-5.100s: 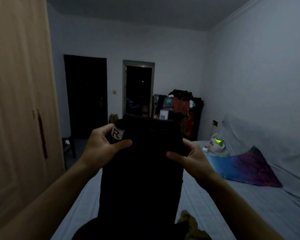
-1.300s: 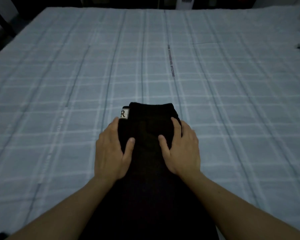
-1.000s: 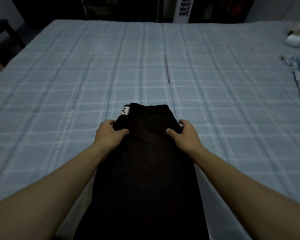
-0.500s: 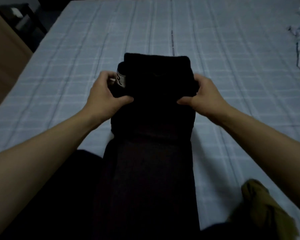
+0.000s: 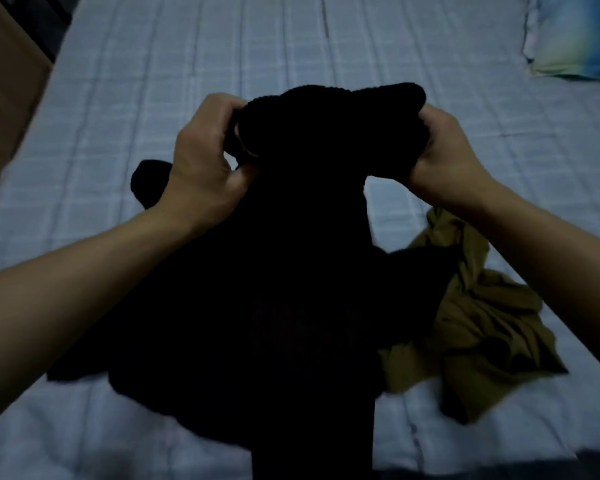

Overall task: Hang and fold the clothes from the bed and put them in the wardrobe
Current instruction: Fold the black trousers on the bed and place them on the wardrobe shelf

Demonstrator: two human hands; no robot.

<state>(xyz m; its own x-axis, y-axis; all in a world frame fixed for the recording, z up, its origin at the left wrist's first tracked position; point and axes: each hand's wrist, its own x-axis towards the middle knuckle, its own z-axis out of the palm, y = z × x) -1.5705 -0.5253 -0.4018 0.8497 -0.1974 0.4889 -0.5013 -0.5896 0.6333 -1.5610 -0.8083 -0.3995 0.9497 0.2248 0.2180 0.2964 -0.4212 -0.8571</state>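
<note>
Two hands hold a black garment (image 5: 302,271) up over the bed (image 5: 430,81), around the centre of the frame. The left hand (image 5: 201,161), left of centre, has its fingers curled tight round the garment's upper left edge, thumb pressed against the cloth. The right hand (image 5: 444,157), right of centre, grips the upper right edge in the same way, fingers folded under the fabric. Between the two hands the top of the garment bunches into a rounded hump, and the rest hangs down the middle of the frame to the bottom edge, where it spreads wide over the lower centre; whether that spread is the same piece or another dark item cannot be told in the dim light. An olive-coloured garment (image 5: 482,327) lies crumpled on the checked sheet at lower right, partly tucked under the black cloth. A pillow (image 5: 579,36) with blue and pale colours sits at the upper right corner. A strip of wooden wardrobe (image 5: 4,98) shows along the upper left edge.
</note>
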